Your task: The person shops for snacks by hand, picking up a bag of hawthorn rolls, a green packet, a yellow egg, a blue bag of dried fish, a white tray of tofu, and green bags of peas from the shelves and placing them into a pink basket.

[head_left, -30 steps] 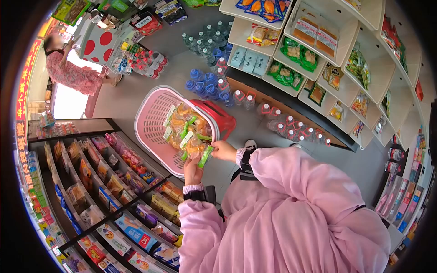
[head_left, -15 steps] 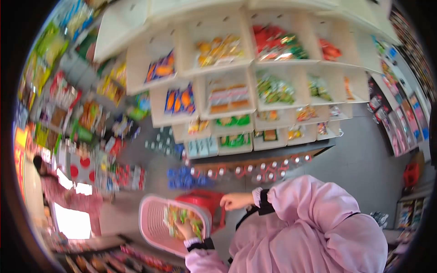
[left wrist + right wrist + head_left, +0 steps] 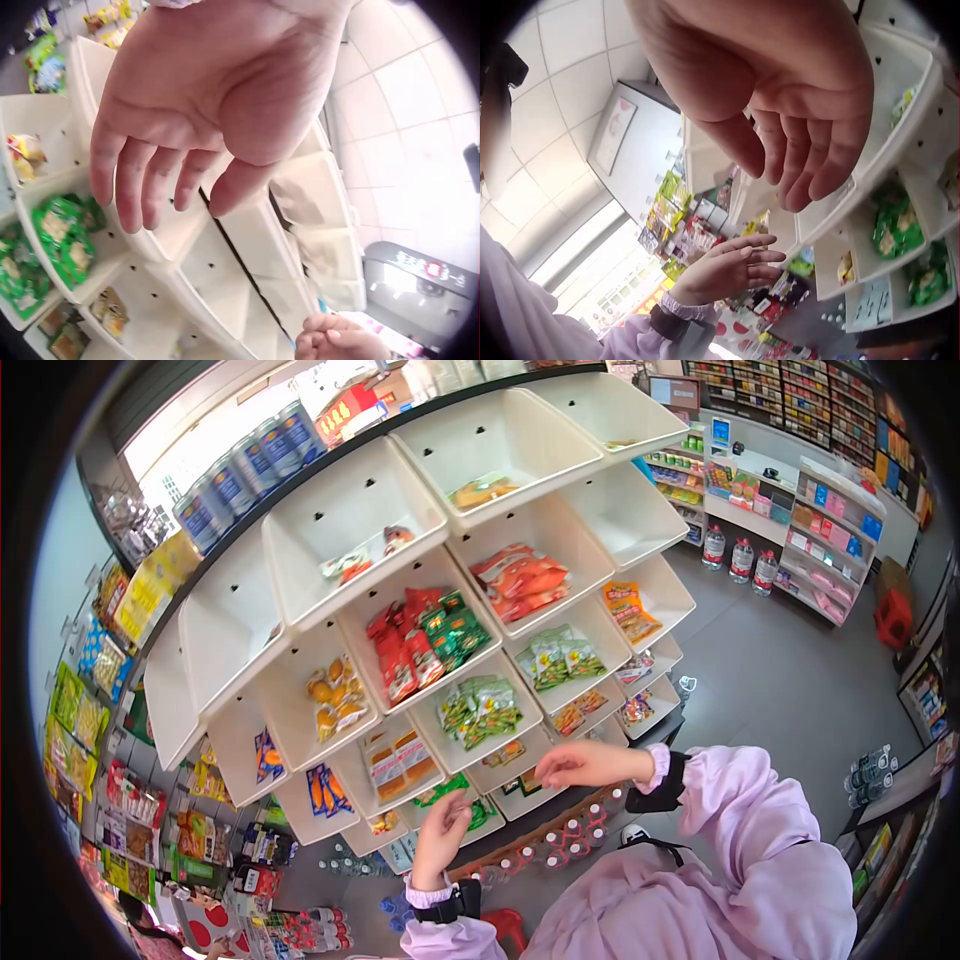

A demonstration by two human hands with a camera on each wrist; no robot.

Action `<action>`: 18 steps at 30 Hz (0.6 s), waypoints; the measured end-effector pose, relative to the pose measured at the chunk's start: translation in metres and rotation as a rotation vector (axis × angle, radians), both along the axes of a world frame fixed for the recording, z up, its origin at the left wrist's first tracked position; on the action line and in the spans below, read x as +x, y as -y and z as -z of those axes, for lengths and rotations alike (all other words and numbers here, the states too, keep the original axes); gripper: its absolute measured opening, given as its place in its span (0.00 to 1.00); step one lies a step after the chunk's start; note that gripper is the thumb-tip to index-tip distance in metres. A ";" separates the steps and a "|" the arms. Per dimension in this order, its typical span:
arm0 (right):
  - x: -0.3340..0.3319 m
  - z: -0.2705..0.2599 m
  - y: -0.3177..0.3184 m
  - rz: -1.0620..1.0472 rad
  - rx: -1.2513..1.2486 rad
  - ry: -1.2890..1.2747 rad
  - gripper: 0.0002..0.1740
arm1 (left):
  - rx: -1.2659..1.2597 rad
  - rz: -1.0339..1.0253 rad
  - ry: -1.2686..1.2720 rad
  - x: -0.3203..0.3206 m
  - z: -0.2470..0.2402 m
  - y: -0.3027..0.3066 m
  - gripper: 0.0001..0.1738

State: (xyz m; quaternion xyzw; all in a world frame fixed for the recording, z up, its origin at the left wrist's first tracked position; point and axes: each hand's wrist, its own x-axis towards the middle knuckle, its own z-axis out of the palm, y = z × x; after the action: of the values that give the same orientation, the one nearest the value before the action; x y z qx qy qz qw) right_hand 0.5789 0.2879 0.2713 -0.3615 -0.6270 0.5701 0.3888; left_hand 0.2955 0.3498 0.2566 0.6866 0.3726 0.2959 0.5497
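My left hand (image 3: 441, 835) hangs empty in front of a tiered rack of white bins (image 3: 265, 595), its fingers loosely bent. My right hand (image 3: 592, 764), also empty, reaches in from the right before the lower bins. Nearest the left hand are green packets (image 3: 483, 815) in a low bin; above lie flat packs with brown contents (image 3: 400, 762) and green-and-white packets (image 3: 480, 710). Higher bins hold red packets (image 3: 520, 582) and dark green ones (image 3: 455, 630). In the left wrist view the left palm (image 3: 202, 82) faces the camera, holding nothing.
Red-capped bottles (image 3: 555, 840) stand on the floor along the rack's base. Behind to the right are a counter (image 3: 740, 510) and large water bottles (image 3: 741, 560). Bagged snacks (image 3: 75, 730) hang at the left. Part of a red stool-like thing (image 3: 507, 928) shows below the left forearm.
The view has swung from the pink basket of packaged food to the rack. My left hand has left the packs in the basket; both hands are now raised before the bins.
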 end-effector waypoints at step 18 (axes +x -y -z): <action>0.193 -0.081 -0.188 0.739 0.556 0.412 0.20 | 0.766 -0.249 -0.323 0.303 -0.101 -0.162 0.30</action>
State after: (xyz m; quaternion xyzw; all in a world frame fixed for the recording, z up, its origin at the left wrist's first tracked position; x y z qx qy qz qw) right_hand 0.7723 0.4758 0.3523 -0.5472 -0.6489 0.1229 0.5143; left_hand 0.5987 0.5115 0.3581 0.8282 0.3971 0.3657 0.1503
